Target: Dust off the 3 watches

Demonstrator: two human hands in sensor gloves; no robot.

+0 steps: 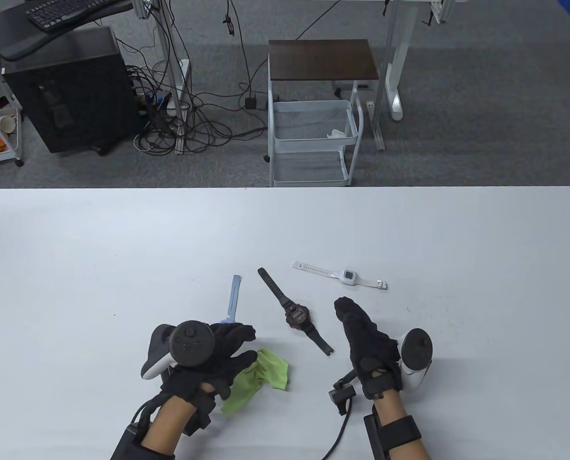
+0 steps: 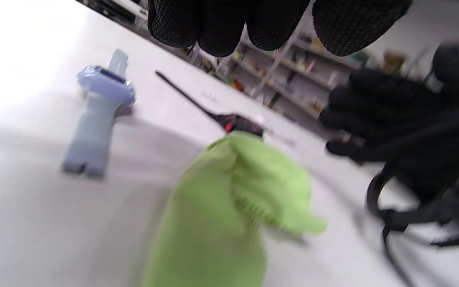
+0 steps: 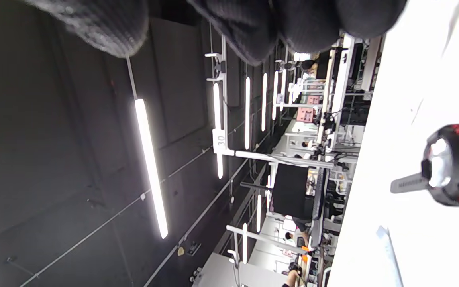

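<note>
I see three watches on the white worktop (image 1: 74,249), and I place them all against the black watch (image 1: 298,316), which lies flat in the middle. Its long axis runs diagonally, one strap end pointing to the far left, the other to the near right. The white watch (image 1: 349,276) lies just beyond it and to its right, well apart, long axis nearly crosswise with the buckle end tilted slightly nearer. The blue watch (image 1: 232,300) lies to the black watch's left, long axis almost straight away from me; its near end disappears under my left hand (image 1: 208,357). In the left wrist view that blue watch's case faces up, the strap stretching toward the camera.

My left hand hovers left of and nearer than the black watch, and the green cloth (image 1: 256,378) hangs from under it; its fingers (image 1: 239,335) reach out loosely, and I cannot tell whether they pinch the cloth. My right hand (image 1: 366,342) sits just right of the black watch, apart from it, fingers extended together and pointing away, holding nothing.
</note>
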